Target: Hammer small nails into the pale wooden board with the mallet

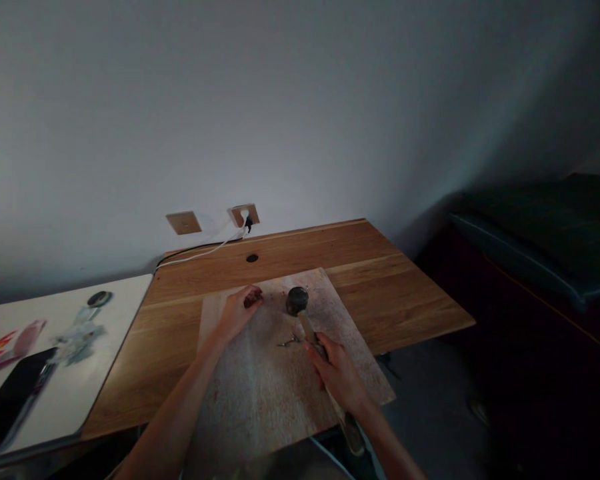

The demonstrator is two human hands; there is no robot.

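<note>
On the worktop [380, 280], a mallet [297, 300] is clamped in the right hand [340, 373], head pointing away beyond it; a reddish piece [253, 297] is pinched by the left hand [235, 313].

Left hand [237, 312] pinches forward, right hand [337, 373] clenched.

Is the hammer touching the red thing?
Apart. The head view shows bare board between the hammer and the red thing in the left hand.
</note>
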